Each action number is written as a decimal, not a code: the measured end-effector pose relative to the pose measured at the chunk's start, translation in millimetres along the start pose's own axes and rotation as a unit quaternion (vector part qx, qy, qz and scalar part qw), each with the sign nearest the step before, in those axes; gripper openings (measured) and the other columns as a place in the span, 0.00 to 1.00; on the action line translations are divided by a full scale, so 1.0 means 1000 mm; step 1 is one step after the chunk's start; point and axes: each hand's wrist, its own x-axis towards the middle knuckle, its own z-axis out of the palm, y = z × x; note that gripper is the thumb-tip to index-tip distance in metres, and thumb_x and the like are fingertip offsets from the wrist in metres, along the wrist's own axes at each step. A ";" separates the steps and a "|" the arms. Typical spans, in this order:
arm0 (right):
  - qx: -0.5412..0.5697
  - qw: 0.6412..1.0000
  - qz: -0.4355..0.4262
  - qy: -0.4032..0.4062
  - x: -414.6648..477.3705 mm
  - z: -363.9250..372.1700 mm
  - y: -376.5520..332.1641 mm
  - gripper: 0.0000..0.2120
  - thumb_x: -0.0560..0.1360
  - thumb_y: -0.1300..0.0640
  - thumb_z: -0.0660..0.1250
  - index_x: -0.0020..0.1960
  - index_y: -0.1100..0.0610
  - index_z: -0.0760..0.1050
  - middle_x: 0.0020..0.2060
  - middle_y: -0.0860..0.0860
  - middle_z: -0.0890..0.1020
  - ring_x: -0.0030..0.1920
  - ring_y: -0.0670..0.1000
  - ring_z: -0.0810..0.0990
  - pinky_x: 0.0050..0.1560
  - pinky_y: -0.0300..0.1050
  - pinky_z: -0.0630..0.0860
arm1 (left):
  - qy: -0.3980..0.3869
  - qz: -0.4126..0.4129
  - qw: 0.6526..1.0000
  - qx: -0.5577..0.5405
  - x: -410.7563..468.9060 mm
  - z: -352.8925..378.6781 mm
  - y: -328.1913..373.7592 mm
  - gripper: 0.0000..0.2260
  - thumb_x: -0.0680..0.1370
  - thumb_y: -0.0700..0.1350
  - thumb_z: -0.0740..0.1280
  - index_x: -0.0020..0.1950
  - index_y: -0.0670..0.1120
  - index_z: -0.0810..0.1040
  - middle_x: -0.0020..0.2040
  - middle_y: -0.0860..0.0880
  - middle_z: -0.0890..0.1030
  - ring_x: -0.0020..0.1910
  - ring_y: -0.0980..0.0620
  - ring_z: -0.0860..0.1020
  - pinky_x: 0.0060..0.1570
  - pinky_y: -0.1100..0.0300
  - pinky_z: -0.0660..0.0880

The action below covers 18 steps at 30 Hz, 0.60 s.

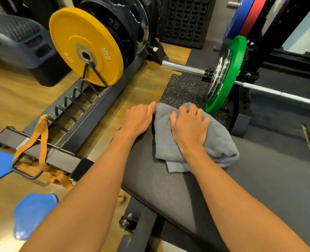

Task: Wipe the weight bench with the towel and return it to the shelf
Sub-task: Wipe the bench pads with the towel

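A folded grey towel lies on the far end of the black padded weight bench, which runs from the lower right toward the middle. My right hand presses down on the towel with its fingers curled into the cloth. My left hand rests flat on the bench's far left corner, fingertips touching the towel's left edge. No shelf is in view.
A barbell with a green plate crosses just beyond the bench. A floor plate rack with a yellow 15 kg plate stands to the left, an orange strap draped over its end. Two blue pads lie on the wooden floor.
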 end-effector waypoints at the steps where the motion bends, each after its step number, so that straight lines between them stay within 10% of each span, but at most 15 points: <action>1: 0.004 1.000 -0.003 -0.009 0.013 0.004 -0.002 0.18 0.81 0.47 0.53 0.57 0.57 0.76 0.56 0.57 0.77 0.55 0.59 0.72 0.52 0.56 0.64 | 0.008 -0.027 1.000 -0.001 -0.003 -0.004 -0.008 0.25 0.83 0.56 0.49 0.47 0.41 0.79 0.53 0.36 0.81 0.52 0.35 0.76 0.47 0.49 0.69; 12: 0.005 0.999 -0.042 0.017 -0.114 -0.041 -0.018 0.15 0.77 0.44 0.59 0.45 0.55 0.75 0.43 0.55 0.77 0.43 0.58 0.73 0.42 0.53 0.65 | -0.036 -0.143 0.957 -0.249 -0.023 -0.034 -0.015 0.26 0.81 0.61 0.52 0.52 0.47 0.85 0.60 0.46 0.81 0.58 0.46 0.77 0.60 0.55 0.69; 18: 0.010 0.988 -0.148 0.033 -0.147 -0.042 -0.073 0.12 0.75 0.45 0.62 0.41 0.53 0.73 0.39 0.52 0.75 0.39 0.56 0.73 0.39 0.53 0.68 | -0.156 -0.181 0.889 -0.389 -0.016 -0.054 -0.026 0.32 0.78 0.68 0.49 0.56 0.46 0.82 0.59 0.47 0.81 0.49 0.59 0.77 0.45 0.65 0.69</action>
